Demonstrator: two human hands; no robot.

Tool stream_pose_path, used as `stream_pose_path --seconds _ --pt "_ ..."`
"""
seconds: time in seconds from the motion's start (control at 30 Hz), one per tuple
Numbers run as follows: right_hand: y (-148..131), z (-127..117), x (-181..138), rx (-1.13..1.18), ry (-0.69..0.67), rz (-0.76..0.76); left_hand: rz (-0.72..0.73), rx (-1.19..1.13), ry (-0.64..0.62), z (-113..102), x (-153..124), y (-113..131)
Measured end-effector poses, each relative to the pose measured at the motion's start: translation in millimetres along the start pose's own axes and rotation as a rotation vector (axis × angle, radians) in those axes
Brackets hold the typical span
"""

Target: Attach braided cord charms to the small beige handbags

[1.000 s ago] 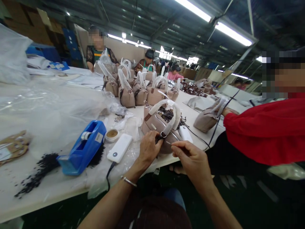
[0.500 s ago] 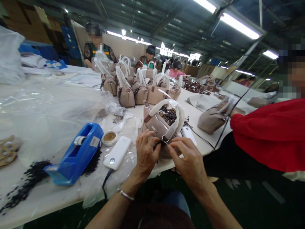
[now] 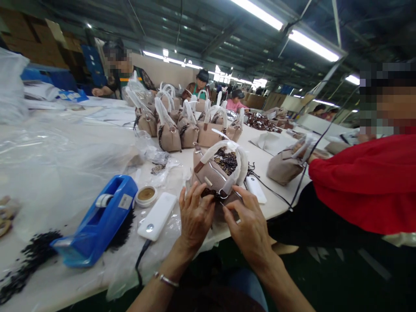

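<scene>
A taupe handbag point(image 3: 208, 173) stands at the table's near edge, its looped handle point(image 3: 241, 162) wrapped in white. A metal ring point(image 3: 222, 193) joins the handle's base on the near side. Left of this ring, my left hand point(image 3: 196, 214) is closed on a dark strand point(image 3: 211, 192) against the bag. On the other side, my right hand point(image 3: 249, 221) has its fingers bent in a pinch just below the ring. A thin pale tip point(image 3: 222, 203) shows at those fingertips; what it belongs to is too small to make out. Behind the handle lies a pile of dark chains point(image 3: 227, 161).
To the left are a blue tape dispenser point(image 3: 100, 221), a round tin point(image 3: 146, 196), a white power bank point(image 3: 157, 216) with a cable, and black bits point(image 3: 32, 255). Several wrapped-handle bags point(image 3: 188, 125) stand behind. A person in red sleeves point(image 3: 364, 182) handles another bag point(image 3: 286, 164) at right.
My right fingers have shifted slightly down and left below the ring. My left hand stays by the dark strand. The view has turned a little; the person at far left has moved an arm outward.
</scene>
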State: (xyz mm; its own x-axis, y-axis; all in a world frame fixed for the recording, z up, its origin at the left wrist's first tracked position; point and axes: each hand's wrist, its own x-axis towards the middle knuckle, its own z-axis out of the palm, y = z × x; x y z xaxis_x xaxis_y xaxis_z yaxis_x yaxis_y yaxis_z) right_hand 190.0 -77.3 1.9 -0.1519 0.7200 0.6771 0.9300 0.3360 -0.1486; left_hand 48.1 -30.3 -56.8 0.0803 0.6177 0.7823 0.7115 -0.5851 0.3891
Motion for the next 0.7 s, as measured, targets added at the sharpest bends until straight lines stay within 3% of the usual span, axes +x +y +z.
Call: stream_pose_path --seconds 0.27,0.47,0.7 --pt "0 4 -1 0.005 0.04 0.049 -0.265 -0.168 -0.11 6 13 9" --pt "-1 6 1 -0.019 0.041 0.062 -0.447 -0.486 -0.183 5 13 17" --pt "1 8 3 -0.055 0.02 0.09 -0.557 -0.694 -0.189 1 16 20"
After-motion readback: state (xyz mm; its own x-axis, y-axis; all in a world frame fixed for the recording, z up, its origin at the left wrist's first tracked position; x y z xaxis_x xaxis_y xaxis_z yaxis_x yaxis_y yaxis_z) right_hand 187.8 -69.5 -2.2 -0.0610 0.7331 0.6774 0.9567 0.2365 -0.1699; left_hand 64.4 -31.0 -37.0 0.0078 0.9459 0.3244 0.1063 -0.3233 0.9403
